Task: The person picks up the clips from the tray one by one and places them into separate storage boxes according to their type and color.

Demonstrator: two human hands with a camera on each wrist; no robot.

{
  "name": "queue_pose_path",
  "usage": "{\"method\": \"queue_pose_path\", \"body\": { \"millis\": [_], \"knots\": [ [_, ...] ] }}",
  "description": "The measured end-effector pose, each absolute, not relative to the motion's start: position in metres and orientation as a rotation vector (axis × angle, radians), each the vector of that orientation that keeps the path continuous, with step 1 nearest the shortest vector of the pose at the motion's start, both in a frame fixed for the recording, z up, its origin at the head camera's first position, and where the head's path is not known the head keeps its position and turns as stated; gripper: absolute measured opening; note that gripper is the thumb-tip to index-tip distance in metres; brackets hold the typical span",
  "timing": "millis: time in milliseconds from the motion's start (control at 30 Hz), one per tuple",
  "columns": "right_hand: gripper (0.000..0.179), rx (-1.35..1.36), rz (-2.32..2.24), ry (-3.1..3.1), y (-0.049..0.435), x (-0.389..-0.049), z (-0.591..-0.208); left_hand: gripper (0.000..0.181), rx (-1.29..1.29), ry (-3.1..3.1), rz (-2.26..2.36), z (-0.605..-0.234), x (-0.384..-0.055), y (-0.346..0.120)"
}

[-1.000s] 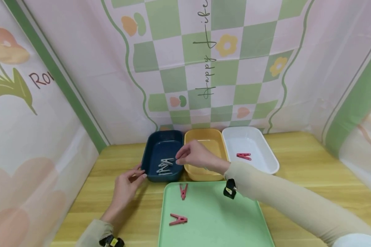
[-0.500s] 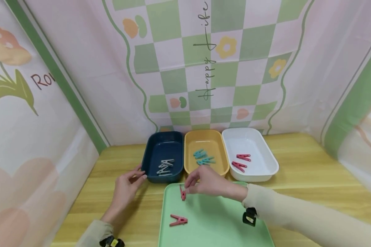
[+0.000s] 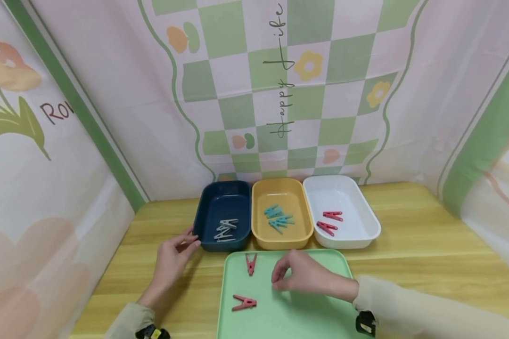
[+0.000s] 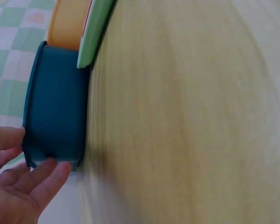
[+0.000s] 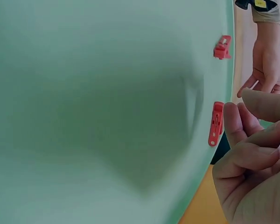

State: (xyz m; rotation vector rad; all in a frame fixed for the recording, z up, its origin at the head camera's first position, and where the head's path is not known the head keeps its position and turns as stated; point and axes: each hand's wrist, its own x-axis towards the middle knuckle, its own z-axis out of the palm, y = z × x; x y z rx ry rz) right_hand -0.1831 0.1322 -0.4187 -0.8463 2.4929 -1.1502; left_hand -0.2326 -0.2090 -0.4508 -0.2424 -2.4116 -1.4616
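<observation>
My left hand (image 3: 172, 259) holds the near left corner of the dark blue dish (image 3: 202, 207), thumb at the rim and fingers against the outer wall in the left wrist view. My right hand (image 3: 307, 273) hovers over the green tray (image 3: 297, 315), fingers loosely bent and nothing between them. Two red clothespins lie along the tray's left part: one clothespin (image 3: 250, 264) near the far edge, the other clothespin (image 3: 244, 302) closer to me. Several grey clothespins (image 3: 225, 230) lie in the blue dish.
A yellow dish (image 3: 282, 186) with several teal clothespins (image 3: 280, 219) stands right of the blue one. Beside it is a white dish (image 3: 356, 212) with two red clothespins (image 3: 328, 226). Behind the dishes hangs a patterned curtain (image 3: 229, 75). All stand on a wooden table (image 3: 424, 226).
My right hand has come back from over the blue and yellow dishes, past the far red clothespin, to above the tray's middle. My left hand and the two tray clothespins have stayed put.
</observation>
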Motion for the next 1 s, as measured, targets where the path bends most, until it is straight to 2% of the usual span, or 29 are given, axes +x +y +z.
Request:
{"method": "queue_pose_path", "body": {
  "millis": [467, 800, 1000],
  "knots": [
    [0.004, -0.795, -1.155, 2.558, 0.132, -0.184, -0.421, 0.016, -0.238, -2.414, -1.447, -0.452, -0.233, -0.209],
    [0.022, -0.799, -1.072, 2.639, 0.11, -0.19, -0.417, 0.016, -0.232, -2.416, -1.451, -0.451, -0.232, -0.209],
    [0.023, -0.805, -1.065, 2.626, 0.1, -0.195, -0.414, 0.016, -0.248, -2.398, -1.448, -0.452, -0.233, -0.209]
  ]
}}
